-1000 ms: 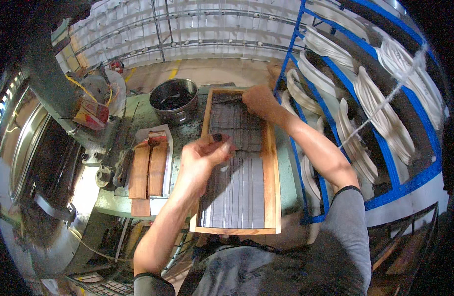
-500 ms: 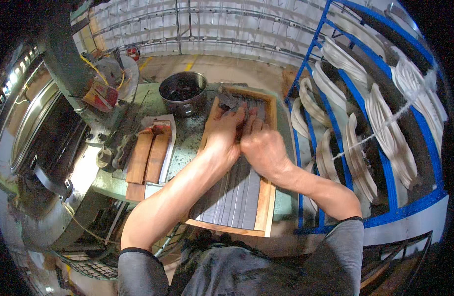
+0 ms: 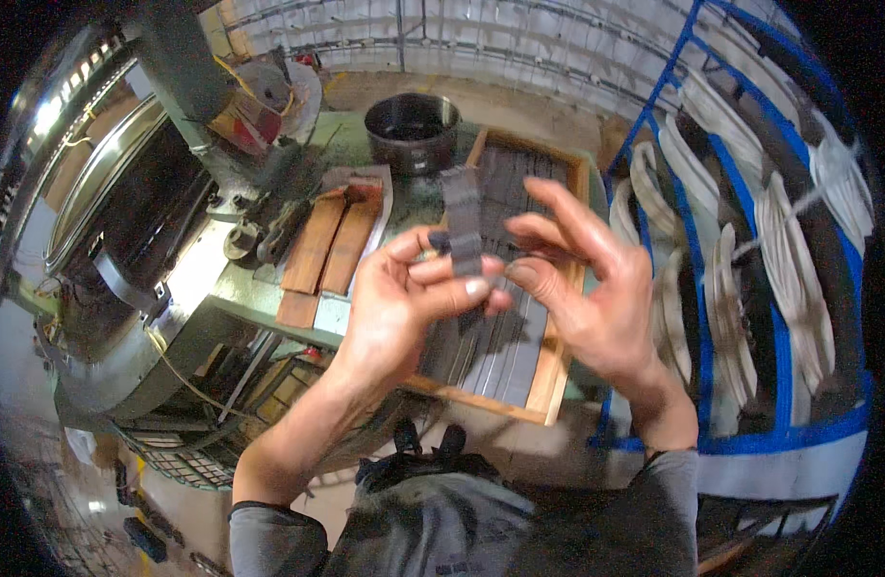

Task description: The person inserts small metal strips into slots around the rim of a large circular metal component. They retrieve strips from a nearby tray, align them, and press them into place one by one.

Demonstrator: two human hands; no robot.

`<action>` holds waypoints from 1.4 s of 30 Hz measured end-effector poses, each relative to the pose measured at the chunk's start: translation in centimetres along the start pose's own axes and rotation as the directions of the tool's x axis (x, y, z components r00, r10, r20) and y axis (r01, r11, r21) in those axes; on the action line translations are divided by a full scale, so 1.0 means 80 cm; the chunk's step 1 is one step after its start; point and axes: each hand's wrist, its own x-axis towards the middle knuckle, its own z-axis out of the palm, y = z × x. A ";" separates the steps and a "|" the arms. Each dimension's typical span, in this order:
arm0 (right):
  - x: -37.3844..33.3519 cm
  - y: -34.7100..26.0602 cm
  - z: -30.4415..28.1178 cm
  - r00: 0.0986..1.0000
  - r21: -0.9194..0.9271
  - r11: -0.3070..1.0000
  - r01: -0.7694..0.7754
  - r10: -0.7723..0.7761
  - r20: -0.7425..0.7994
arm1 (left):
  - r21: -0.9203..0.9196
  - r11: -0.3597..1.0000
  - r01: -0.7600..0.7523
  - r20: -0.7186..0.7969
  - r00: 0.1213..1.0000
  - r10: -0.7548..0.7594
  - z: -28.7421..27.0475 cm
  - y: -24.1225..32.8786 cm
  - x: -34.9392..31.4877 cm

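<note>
Over a green bench [image 3: 414,204], near twelve o'clock, a dark grey strip [image 3: 464,221] is pinched low by the left hand [image 3: 394,303]; the right hand [image 3: 596,298], at three o'clock, is spread, seemingly empty. Probably light and bendy, the strip is best gripped by its edges.

This looks like a factory workshop. The wooden-framed tray [image 3: 555,375] sits on a green work surface [image 3: 409,207], and to its left stands heavy machinery [image 3: 168,87] with a thick upright column and bare metal fittings. On the tray's right, a blue metal rack [image 3: 785,389] carries long pale bundles [image 3: 791,279] in rows. Past the tray's far end, across the floor [image 3: 500,108], metal rails [image 3: 519,46] run in tiers before a whitish backdrop, more industrial than domestic.
</note>
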 end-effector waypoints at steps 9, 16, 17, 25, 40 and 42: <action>-0.043 -0.076 0.099 0.928 0.241 0.903 -0.357 0.312 0.205 | 0.011 0.981 0.195 0.067 0.979 -0.195 -0.066 0.005 -0.143; -0.093 -0.130 0.323 0.902 0.345 0.836 -0.426 0.367 0.225 | -0.007 0.961 0.276 -0.096 0.957 -0.275 -0.234 0.059 -0.280; -0.098 -0.139 0.358 0.887 0.302 0.842 -0.447 0.372 0.276 | -0.024 0.951 0.307 -0.149 0.940 -0.308 -0.260 0.069 -0.302; -0.121 -0.224 0.564 0.844 0.434 0.737 -0.518 0.356 0.402 | -0.077 0.966 0.248 -0.301 0.918 -0.260 -0.417 0.128 -0.437; -0.221 -0.208 0.754 0.713 0.486 0.654 -0.579 0.119 0.691 | -0.088 0.981 0.171 -0.690 0.700 -0.184 -0.522 0.088 -0.589; -0.257 -0.185 0.762 0.727 0.233 0.838 -0.493 0.250 0.640 | -0.091 0.991 0.101 -0.751 0.646 -0.135 -0.548 0.095 -0.608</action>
